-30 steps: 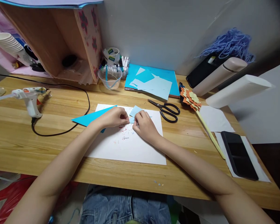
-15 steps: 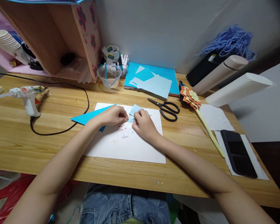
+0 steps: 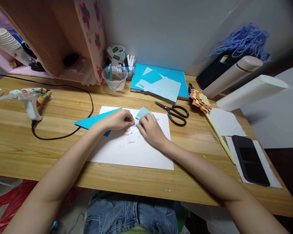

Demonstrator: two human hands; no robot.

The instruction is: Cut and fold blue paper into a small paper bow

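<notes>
Over a marked white sheet of paper (image 3: 136, 152), both hands meet at a small piece of light blue paper (image 3: 143, 112). My left hand (image 3: 120, 120) is closed, its fingertips pinching the paper's left edge. From the other side my right hand (image 3: 150, 128) presses its curled fingers on the same piece, covering much of it. The light blue paper looks folded, with a flap standing up behind the right fingers. A brighter blue paper triangle (image 3: 92, 120) lies partly beneath my left wrist. Black-handled scissors (image 3: 177, 115) rest just right of the sheet.
A white glue gun (image 3: 31, 102) with a black cord stands at left. Behind are a clear plastic cup (image 3: 114, 79), markers (image 3: 130, 63) and a blue folder (image 3: 172, 73) bearing paper scraps. A paper flower (image 3: 201, 101) and a black phone (image 3: 250, 161) lie at right.
My right fingers have shifted slightly along the light blue paper, and its upper flap sits at a slightly different angle. My left hand stays nearly in place.
</notes>
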